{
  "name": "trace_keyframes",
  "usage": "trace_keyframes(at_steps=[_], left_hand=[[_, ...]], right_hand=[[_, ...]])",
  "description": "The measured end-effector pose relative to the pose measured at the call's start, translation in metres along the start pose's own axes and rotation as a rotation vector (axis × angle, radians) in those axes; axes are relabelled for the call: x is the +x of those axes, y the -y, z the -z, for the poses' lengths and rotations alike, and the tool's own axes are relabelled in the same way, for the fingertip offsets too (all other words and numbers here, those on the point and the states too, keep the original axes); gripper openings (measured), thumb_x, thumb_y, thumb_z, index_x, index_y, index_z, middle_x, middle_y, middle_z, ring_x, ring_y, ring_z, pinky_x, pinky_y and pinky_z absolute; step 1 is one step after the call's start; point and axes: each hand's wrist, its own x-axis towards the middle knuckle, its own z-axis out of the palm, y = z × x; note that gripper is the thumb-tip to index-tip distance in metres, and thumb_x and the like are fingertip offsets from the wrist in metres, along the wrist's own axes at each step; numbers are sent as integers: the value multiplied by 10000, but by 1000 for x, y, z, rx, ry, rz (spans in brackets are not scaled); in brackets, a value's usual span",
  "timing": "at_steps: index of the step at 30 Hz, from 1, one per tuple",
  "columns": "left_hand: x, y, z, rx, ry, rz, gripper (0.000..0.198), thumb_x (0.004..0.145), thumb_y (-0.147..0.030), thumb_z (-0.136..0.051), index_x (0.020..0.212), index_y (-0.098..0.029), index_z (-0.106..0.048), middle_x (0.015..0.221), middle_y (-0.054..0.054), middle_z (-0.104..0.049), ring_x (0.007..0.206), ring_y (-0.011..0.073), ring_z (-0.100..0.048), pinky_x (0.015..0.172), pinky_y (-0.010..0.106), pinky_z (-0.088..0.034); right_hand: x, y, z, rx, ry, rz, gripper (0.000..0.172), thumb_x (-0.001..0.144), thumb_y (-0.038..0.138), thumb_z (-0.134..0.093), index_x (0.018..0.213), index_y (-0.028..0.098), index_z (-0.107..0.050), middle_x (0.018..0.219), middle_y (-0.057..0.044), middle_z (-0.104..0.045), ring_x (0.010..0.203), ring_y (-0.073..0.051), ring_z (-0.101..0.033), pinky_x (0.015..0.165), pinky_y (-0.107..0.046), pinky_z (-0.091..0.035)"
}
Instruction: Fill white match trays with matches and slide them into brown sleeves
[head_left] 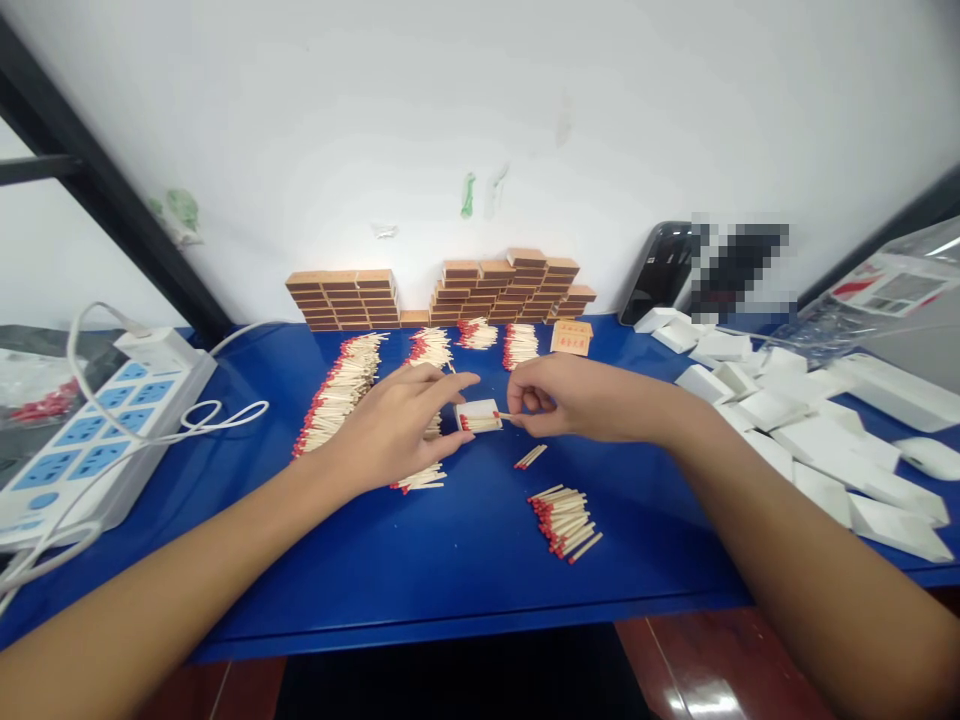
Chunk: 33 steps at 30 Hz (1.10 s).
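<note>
A small white matchbox tray [487, 408] with several red-headed matches in it lies on the blue table. My left hand [401, 418] curves around the tray's left end, thumb at the near corner and a finger at the far one, index finger raised. From the right, my right hand [551, 395] pinches a matchstick [507, 416], its red head over the tray's right end. A few loose matches [531, 457] lie just below that hand. Closer to me is a match pile [564, 522]. Other matches [418, 478] are partly hidden under my left hand.
Matchboxes [343, 298] stand stacked against the wall, with a second stack [510, 285] beside them. Match rows [341, 385] lie before them. Empty white trays [817, 430] cover the right side. A power strip [120, 430] with cables lies left; a phone [656, 270] leans behind.
</note>
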Motion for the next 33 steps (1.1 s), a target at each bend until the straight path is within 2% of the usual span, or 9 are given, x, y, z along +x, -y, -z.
trace_keyframes(at_steps=[3,7,22,33], left_hand=[[0,0,0,0,1,-7,551,929,-329,-771,1413,-193,-545,1113,74,-766,1073,266,-694,956,428,-563],[0,-2,0,-8,1,-11,555,921,-332,-783,1401,-187,-546,1120,73,-764,1043,257,-697,936,420,-566],[-1,-1,-2,-14,-17,-33,552,936,-361,-770,1403,-177,-540,1101,80,-757,1032,253,-696,925,407,-567],[0,-1,-2,-2,-9,-22,562,931,-358,-773,1407,-178,-535,1103,88,-751,1045,269,-691,922,423,-573]], right_hand=[[3,-1,-4,-82,-117,68,59,855,271,-664,868,215,-677,839,-15,-679,700,-153,-548,622,-286,-351],[5,0,-10,-128,-183,144,43,885,253,-643,885,210,-640,858,-15,-663,721,-154,-538,648,-283,-354],[10,7,-23,-167,-219,156,73,875,139,-663,876,195,-616,869,-6,-630,729,-138,-548,646,-262,-382],[11,7,-24,-159,-237,179,57,902,150,-650,890,191,-614,894,-15,-636,759,-144,-556,673,-264,-389]])
